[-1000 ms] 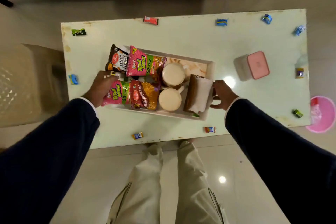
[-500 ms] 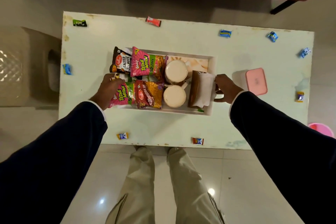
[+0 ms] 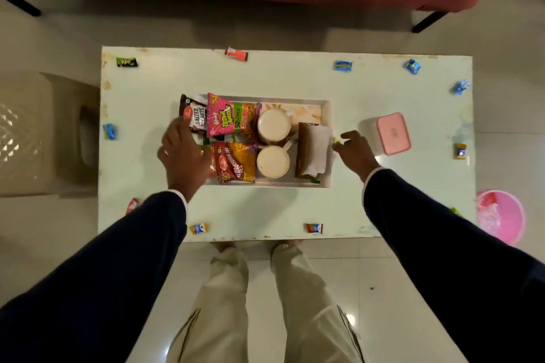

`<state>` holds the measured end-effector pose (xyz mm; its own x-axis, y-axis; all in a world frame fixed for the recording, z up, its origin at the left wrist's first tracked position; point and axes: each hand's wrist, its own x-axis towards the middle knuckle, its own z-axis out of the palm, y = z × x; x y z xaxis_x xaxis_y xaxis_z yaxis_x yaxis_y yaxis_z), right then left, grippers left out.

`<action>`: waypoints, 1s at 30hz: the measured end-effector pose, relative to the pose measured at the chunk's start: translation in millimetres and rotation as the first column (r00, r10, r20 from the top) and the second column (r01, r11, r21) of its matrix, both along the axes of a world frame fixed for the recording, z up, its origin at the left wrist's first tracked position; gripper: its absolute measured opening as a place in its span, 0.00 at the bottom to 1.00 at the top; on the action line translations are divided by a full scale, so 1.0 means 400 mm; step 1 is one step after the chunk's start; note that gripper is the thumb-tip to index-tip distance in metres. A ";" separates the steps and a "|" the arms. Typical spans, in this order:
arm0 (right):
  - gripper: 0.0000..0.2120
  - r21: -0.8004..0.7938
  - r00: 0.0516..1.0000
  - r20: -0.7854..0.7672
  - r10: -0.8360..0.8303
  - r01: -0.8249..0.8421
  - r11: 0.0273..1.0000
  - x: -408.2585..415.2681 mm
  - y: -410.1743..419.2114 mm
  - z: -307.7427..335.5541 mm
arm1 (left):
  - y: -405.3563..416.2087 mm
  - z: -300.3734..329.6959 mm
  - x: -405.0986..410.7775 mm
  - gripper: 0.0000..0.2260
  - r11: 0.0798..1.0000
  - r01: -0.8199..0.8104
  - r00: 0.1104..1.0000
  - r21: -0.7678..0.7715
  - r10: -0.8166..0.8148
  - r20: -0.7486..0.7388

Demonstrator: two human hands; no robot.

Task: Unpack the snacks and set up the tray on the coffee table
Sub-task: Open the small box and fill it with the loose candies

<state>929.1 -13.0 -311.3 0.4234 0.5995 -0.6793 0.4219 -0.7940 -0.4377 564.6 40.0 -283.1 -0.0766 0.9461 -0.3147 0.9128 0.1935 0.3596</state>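
A white tray point(image 3: 326, 115) is sitting at the middle of the pale coffee table point(image 3: 295, 209), packed with snack packets and cups. The left hand point(image 3: 182, 153) is hovering over the tray's 9 o'clock end with fingers spread wide and straight, holding nothing; whether it is touching the tray is unclear. At its fingertips a salted peanuts packet point(image 3: 197, 115) is lying, with a pink snack packet point(image 3: 228, 116) just beside it toward 3 o'clock and a red-and-yellow snack packet point(image 3: 236, 162) toward 6 o'clock. Two cream cups point(image 3: 274, 127) are standing one behind the other at the tray's centre, and a brown napkin holder point(image 3: 312, 150) is filling the 3 o'clock end. The right hand point(image 3: 355, 149) is resting just outside that end, fingers loosely curled; its grip cannot be told. A pink-lidded box point(image 3: 393, 133) is sitting further toward 3 o'clock, and small wrapped candies point(image 3: 343, 65) are lying scattered around the table's edges.
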 end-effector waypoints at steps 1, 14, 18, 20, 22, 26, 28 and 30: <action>0.21 0.013 1.000 0.019 0.015 -0.015 1.000 -0.005 -0.020 0.026 | -0.014 0.023 0.020 0.30 0.995 0.095 0.995 0.013 -0.096 0.033; 0.20 0.107 0.932 0.277 0.232 -0.270 0.957 0.093 -0.235 0.122 | -0.141 0.091 0.412 0.18 0.845 0.526 0.708 -0.100 -0.370 0.602; 0.30 0.091 0.869 0.449 0.207 -0.275 0.957 0.215 -0.190 0.064 | -0.201 0.040 0.537 0.19 0.869 0.457 0.745 -0.189 -0.258 0.615; 0.38 0.078 0.832 0.514 0.211 -0.290 0.954 0.275 -0.161 0.028 | -0.233 0.016 0.600 0.20 0.871 0.441 0.750 -0.216 -0.226 0.621; 0.48 0.031 0.845 0.478 0.239 -0.287 0.957 0.323 -0.133 -0.011 | -0.258 -0.004 0.656 0.18 0.872 0.420 0.757 -0.253 -0.183 0.627; 0.50 0.015 0.899 0.327 0.290 -0.312 0.950 0.358 -0.112 -0.048 | -0.290 -0.015 0.733 0.17 0.903 0.311 0.768 -0.296 -0.055 0.639; 0.45 0.090 0.917 0.301 0.261 -0.300 0.950 0.376 -0.126 -0.035 | -0.293 -0.007 0.762 0.16 0.915 0.266 0.767 -0.304 -0.010 0.642; 0.41 0.191 0.956 0.212 0.203 -0.245 0.951 0.393 -0.161 0.003 | -0.303 0.017 0.779 0.15 0.912 0.233 0.776 -0.336 0.034 0.630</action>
<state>1086.4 -77.4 -310.1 0.3683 0.8154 -0.4467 0.6687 -0.5661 -0.4821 876.3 -81.4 -276.3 0.3455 0.7322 -0.5869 0.5426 0.3543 0.7616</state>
